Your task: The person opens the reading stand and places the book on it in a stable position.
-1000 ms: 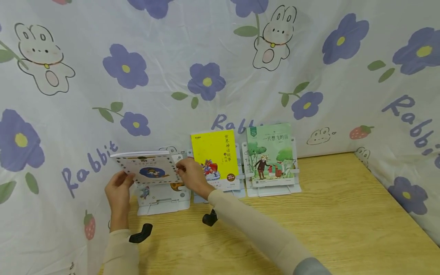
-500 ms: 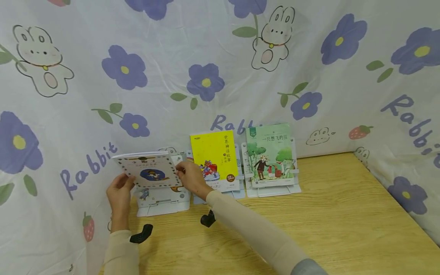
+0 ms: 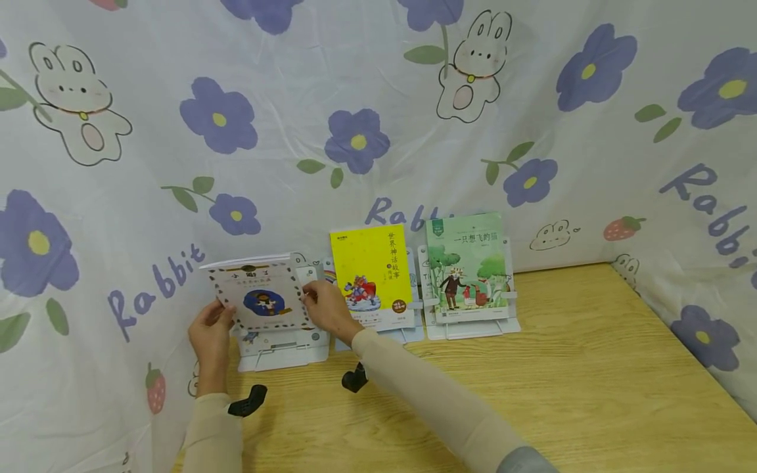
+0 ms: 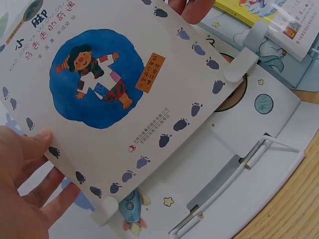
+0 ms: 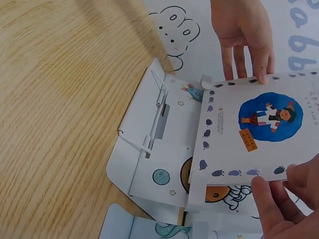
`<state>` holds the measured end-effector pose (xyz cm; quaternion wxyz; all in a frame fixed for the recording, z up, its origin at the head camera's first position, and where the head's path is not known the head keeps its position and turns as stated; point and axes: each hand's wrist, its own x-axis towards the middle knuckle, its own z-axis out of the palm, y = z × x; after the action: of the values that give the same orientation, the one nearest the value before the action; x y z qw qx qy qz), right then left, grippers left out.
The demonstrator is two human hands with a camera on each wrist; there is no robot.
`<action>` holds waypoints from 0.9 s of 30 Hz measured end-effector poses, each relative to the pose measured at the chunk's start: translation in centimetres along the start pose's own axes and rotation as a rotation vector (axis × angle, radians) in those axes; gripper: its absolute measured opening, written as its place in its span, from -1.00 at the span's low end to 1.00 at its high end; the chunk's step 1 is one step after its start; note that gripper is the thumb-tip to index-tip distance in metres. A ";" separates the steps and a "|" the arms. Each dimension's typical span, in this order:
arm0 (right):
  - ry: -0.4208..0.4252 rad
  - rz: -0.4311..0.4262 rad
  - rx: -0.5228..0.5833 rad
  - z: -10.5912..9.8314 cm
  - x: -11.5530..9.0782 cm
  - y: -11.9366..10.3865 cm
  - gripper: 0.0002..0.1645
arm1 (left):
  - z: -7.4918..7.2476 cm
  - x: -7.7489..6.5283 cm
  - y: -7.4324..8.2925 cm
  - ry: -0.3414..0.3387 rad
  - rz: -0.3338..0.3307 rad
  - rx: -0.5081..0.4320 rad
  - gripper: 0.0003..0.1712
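A white picture book (image 3: pixel 263 289) with a blue round picture and a footprint border leans over a white book stand (image 3: pixel 284 357) at the left. My left hand (image 3: pixel 209 335) grips its left edge, thumb on the cover and fingers behind. At the opposite edge, my right hand (image 3: pixel 331 309) pinches the book. In the left wrist view the book's lower corners are at the stand's white side clips (image 4: pixel 241 64). Below them, the wire ledge (image 4: pixel 219 186) shows, apart from the book. The right wrist view has both hands on opposite edges of the cover.
A yellow book (image 3: pixel 372 269) and a green book (image 3: pixel 467 269) stand upright on similar stands to the right. Behind them hangs a patterned cloth (image 3: pixel 284 79). The wooden table (image 3: pixel 591 374) extends to the right and front.
The picture book has come down a little and tilted more upright, showing more of its cover. Both hands have stayed on its edges. The other two books have not moved.
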<state>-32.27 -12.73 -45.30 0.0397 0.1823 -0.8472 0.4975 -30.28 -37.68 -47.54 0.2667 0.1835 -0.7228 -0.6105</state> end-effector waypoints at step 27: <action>-0.125 0.054 0.167 0.5 -0.3 1.4 -0.46 | 0.6 -0.5 -1.3 -0.050 -0.004 0.211 -0.53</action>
<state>-32.41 -12.43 -46.80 -0.0420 0.1927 -0.8082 0.5550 -30.37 -37.13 -48.96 0.2267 0.1966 -0.7892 -0.5359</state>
